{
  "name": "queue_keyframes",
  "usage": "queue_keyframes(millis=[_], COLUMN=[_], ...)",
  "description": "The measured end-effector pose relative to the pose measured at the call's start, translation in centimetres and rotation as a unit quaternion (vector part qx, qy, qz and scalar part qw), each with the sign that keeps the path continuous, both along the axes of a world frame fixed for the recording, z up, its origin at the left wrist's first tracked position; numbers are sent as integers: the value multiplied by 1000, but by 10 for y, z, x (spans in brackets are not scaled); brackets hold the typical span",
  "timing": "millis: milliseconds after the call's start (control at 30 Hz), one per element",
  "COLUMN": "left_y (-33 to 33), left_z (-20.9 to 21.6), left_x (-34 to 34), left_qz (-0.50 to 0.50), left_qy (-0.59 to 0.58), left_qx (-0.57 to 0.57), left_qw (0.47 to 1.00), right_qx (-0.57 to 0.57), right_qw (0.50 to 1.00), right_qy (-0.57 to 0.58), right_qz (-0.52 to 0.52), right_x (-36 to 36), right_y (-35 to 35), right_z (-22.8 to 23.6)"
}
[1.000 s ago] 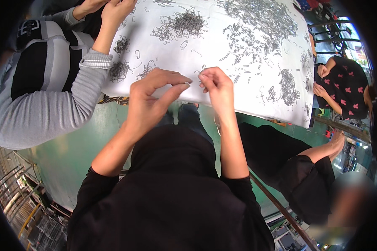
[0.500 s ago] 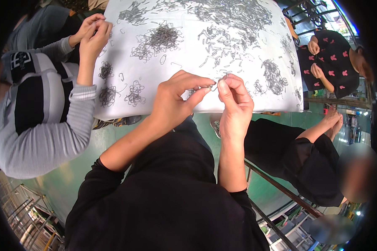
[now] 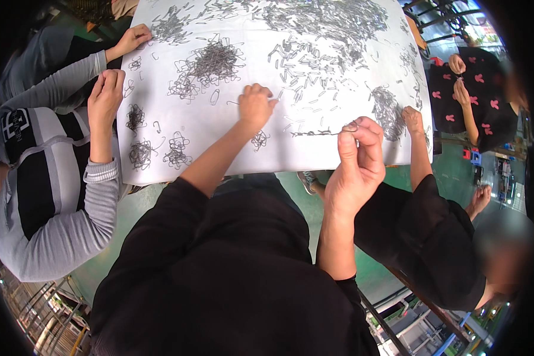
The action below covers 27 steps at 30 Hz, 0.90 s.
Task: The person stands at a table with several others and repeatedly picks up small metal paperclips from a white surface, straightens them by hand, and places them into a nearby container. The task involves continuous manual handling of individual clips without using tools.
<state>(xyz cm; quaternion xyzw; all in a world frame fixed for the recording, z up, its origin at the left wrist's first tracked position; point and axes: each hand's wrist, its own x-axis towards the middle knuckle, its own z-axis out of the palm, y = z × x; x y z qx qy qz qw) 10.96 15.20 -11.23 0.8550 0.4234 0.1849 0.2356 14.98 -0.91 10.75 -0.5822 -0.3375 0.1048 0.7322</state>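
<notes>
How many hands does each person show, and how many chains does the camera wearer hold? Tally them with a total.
Camera wearer's left hand and right hand: 2
Grey-sleeved worker's hands: 2
Black-clad worker's hands: 2
Pink-patterned worker's hands: 2
Chain in right hand: 1
Total: 9

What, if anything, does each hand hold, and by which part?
Right hand: dark wire chain, pinched at its right end. Left hand: can't tell.

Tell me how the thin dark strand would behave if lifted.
The strand is probably floppy as a whole, since it looks like small pieces joined in a row. It seems likely light: the right hand pinches one end between fingertips. It might snag, given its bumpy outline.
</notes>
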Motion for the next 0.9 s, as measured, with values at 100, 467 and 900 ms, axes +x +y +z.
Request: queue_keyframes(millis=[100, 467, 900], left_y=[-8, 6, -9], left_z=[-16, 171, 243], left_x=[16, -56, -115], left_qz=[-73, -78, -47], left_qy=[47, -326, -377], left_qx=[87, -356, -174], left_qw=[992, 872, 909], right_qx=[-11, -67, -100], right_qw=[1000, 996, 983], right_qy=[6, -50, -139], right_qz=[-1, 11, 61], right_x=[4, -16, -46], right_y=[3, 32, 66], right_z=[0, -18, -14])
